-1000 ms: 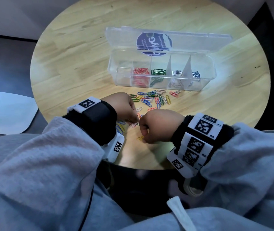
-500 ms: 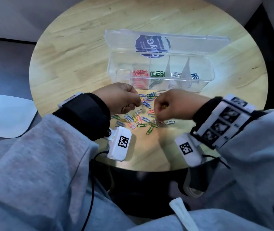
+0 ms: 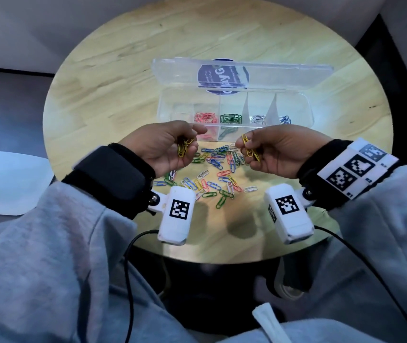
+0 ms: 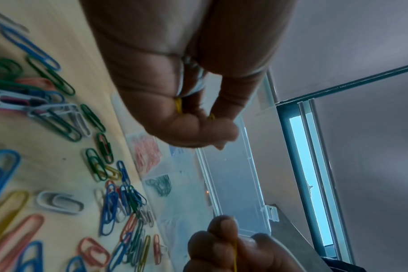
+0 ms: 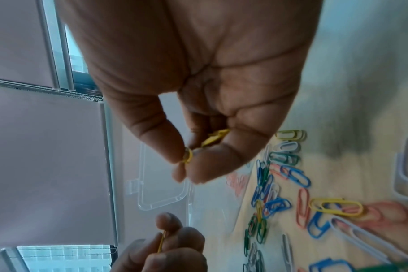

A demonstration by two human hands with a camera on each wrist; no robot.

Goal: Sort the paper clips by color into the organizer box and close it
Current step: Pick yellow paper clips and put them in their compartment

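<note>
The organizer box point(image 3: 234, 112) is standing open on the round wooden table point(image 3: 123, 78), with its clear lid point(image 3: 284, 73) leaning back behind it. In its compartments, from left to right, red clips point(image 3: 205, 117), green clips point(image 3: 231, 118), white clips point(image 3: 258, 118) and blue clips point(image 3: 285, 119) are lying; the leftmost compartment is looking bare, as far as the head view shows. In front of the box, a loose pile of mixed paper clips point(image 3: 212, 174) in blue, green, red, white and yellow is spreading over the table, near the front edge. Both hands are hovering above this pile, just in front of the box and apart from each other. The left hand point(image 3: 165, 147) is turning palm up, its fingers point(image 4: 198, 128) curling closed around a small bunch of yellow clips point(image 3: 184, 148). The right hand point(image 3: 279, 151) is also holding yellow clips point(image 3: 250, 151): the thumb and forefinger are pinching one clip at the tip, and more are sitting against the palm under the curled fingers point(image 5: 210, 162). A grey sleeve point(image 3: 49, 256) is covering each arm, and a white camera unit point(image 3: 176, 215) is hanging under each wrist.
</note>
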